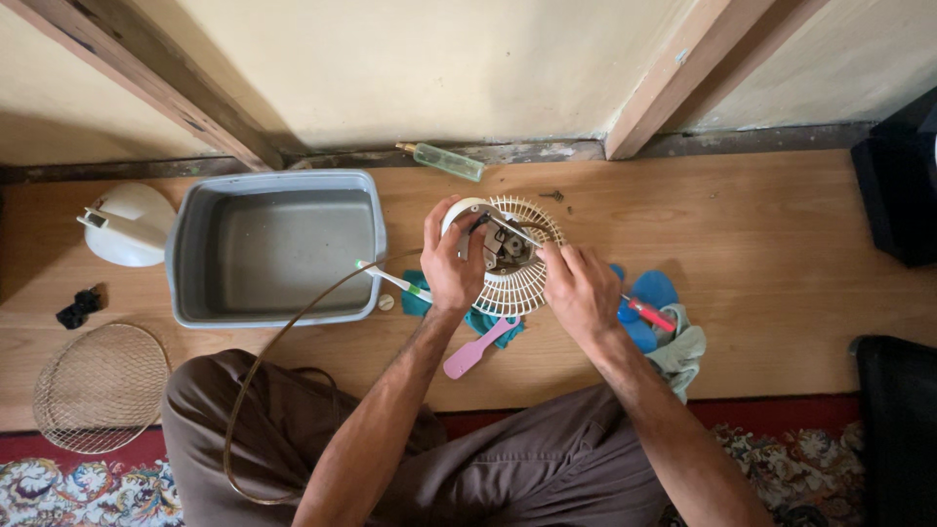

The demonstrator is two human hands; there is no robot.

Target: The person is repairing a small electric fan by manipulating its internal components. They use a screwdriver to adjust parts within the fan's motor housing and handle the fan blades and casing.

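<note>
Both hands meet over a round white plastic fan grille with an exposed motor housing at its middle (512, 259), which rests on the wooden floor (761, 224) just in front of the seated person's knees. Left hand (452, 259) is clamped around the grille's left rim, thumb over the top edge and fingers curled about the white casing. Right hand (578, 288) is closed on a thin metal screwdriver shaft (515, 231) whose tip reaches into the motor area; whether the tip sits on a screw cannot be told.

Under the grille lies a teal cloth (480, 322), and a pink plastic spatula-shaped tool (478, 349) lies on its near edge. A white toothbrush with green bristles (392, 278) lies just left of the left hand, against the grey rectangular plastic tub (278, 181). A thin brown cable (283, 342) curves from the grille down over the person's lap.

Right of the right hand lie blue plastic fan blades (652, 291), a red-handled tool (652, 315) across them, and a pale green rag (683, 349). Far against the wall lies a clear green bottle (444, 160). At the far left sits a white domed fan part (129, 222), with a small black object (80, 306) near it and a round wire mesh guard (100, 385) nearer still.
</note>
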